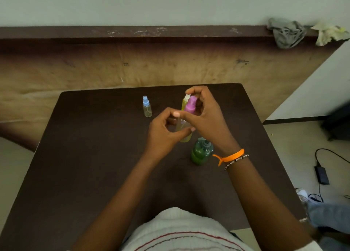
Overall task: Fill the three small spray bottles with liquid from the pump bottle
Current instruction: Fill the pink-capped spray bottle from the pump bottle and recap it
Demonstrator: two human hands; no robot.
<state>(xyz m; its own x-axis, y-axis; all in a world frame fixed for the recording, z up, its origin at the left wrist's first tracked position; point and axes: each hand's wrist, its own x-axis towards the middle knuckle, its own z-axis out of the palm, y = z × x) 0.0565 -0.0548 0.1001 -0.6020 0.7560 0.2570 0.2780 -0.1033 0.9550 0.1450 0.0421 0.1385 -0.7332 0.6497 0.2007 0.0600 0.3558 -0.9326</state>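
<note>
My left hand [164,131] grips the body of a small spray bottle [184,131] holding yellow-green liquid, above the dark table [94,156]. My right hand [206,116] pinches that bottle's pink spray cap [191,105] from the top. Just behind it stands a second small bottle with a white cap [185,101], also yellow-green inside. A third small bottle with a blue cap [146,106] stands clear and upright to the left. The green pump bottle [201,152] stands under my right wrist, near me.
A wooden panel [132,66] rises behind the table's far edge. Crumpled cloths [287,32] lie on its ledge at the back right. A charger and cable [322,175] lie on the floor to the right, near another person's leg [329,216].
</note>
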